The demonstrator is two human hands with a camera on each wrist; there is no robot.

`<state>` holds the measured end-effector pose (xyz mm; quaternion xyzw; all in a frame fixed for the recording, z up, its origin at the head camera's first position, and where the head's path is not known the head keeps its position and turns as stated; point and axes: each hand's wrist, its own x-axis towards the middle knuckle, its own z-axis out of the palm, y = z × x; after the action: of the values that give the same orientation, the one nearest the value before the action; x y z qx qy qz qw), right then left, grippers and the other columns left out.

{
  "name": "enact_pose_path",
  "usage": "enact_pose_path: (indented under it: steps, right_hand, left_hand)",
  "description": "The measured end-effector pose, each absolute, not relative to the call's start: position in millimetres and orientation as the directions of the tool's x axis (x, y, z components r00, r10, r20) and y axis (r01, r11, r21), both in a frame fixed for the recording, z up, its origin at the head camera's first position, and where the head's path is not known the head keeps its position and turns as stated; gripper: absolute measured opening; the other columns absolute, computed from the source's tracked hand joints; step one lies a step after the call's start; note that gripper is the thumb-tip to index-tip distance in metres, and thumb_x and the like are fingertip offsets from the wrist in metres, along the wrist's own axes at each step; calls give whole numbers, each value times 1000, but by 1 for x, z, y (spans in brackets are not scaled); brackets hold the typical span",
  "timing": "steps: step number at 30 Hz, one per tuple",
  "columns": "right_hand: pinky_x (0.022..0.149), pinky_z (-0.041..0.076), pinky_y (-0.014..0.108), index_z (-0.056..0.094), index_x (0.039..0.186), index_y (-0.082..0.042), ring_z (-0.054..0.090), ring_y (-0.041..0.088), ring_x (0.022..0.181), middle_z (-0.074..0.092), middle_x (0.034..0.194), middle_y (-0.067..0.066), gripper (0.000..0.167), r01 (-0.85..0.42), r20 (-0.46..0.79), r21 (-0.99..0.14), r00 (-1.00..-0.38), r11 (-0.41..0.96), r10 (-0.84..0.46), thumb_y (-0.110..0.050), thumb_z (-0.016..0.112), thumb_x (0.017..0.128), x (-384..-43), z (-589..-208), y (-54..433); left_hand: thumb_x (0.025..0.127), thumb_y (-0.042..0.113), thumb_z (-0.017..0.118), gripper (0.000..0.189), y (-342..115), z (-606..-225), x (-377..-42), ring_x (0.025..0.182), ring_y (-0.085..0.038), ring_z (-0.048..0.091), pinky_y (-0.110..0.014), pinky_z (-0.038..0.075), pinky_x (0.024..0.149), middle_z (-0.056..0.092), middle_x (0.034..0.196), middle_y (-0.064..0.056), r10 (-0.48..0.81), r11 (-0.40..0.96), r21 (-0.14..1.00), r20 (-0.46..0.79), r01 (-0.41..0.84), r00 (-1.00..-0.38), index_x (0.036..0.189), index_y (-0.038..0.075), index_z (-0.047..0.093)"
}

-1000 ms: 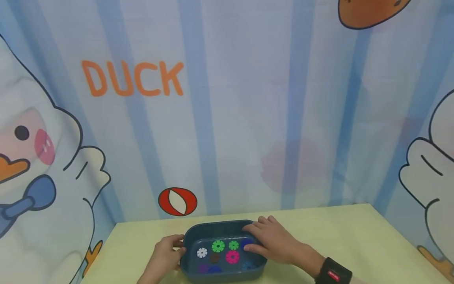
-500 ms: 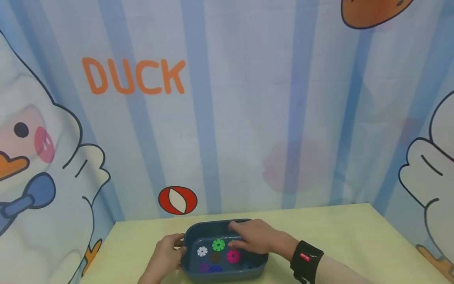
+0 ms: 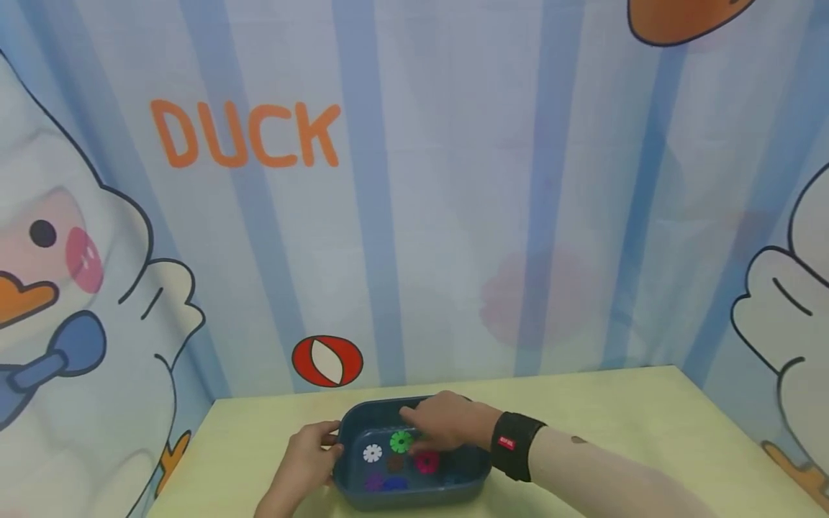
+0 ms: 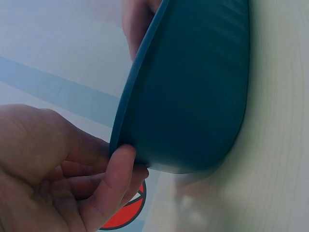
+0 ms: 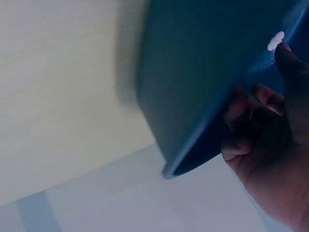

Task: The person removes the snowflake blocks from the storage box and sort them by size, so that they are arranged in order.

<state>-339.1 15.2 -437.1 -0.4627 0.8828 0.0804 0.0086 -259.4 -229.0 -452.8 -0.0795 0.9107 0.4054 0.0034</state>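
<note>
Head view: basin (image 3: 414,498), long axis crosswise, left fingers (image 3: 322,429) around one end, right fingers (image 3: 411,414) parted inside, hold unclear.

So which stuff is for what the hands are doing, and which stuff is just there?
Looks like part of it:
tub, its edge gripped by the left hand
right hand, reaching inside
white disc, green disc and pink disc, all in the tub

Just there:
red-and-white ball, only printed on the backdrop
black wristband
yellow table
</note>
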Motion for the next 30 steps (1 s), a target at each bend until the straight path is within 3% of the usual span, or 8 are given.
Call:
enact_pose_path:
  steps: [4, 10, 18, 27, 30]
  right_hand:
    - [52, 42, 26, 51, 105, -22, 46, 7, 58, 47, 67, -9, 38, -796, -115, 151, -603, 586, -790, -55, 70, 98, -340, -433, 1]
    - [59, 49, 28, 52, 103, -24, 51, 8, 64, 50, 71, -8, 35, -764, -158, 143, -646, 629, -747, -50, 74, 97, -343, -429, -13]
    - [67, 57, 28, 60, 125, -26, 56, 8, 69, 57, 76, -8, 33, -756, -257, 205, -655, 622, -711, -42, 74, 99, -342, -431, -30]
    - [69, 60, 26, 60, 133, -29, 57, 6, 70, 59, 77, -10, 42, -752, -283, 272, -659, 601, -696, -44, 76, 97, -345, -440, -41]
    - [70, 61, 26, 62, 129, -30, 59, 6, 71, 61, 78, -10, 38, -753, -282, 299, -656, 586, -700, -42, 77, 97, -345, -442, -43]
  left_hand:
    - [96, -9, 67, 45, -228, -454, -260, 92, -28, 75, -30, 66, 56, 73, 119, -27, -141, 660, 738, -64, -142, -988, 140, -11, 61]
    - [96, -9, 67, 45, -230, -454, -259, 89, -26, 75, -30, 65, 53, 73, 118, -27, -128, 653, 747, -49, -121, -991, 140, -11, 60]
    - [96, -9, 67, 44, -233, -453, -256, 89, -26, 75, -31, 65, 53, 74, 116, -27, -97, 643, 761, -30, -86, -995, 139, -13, 60]
    - [97, -8, 67, 45, -233, -453, -257, 88, -24, 74, -30, 65, 53, 73, 119, -27, -111, 649, 752, -52, -112, -992, 141, -11, 60]
    - [97, -7, 67, 44, -234, -452, -257, 86, -23, 74, -30, 65, 53, 73, 118, -27, -112, 652, 750, -51, -112, -992, 140, -11, 60]
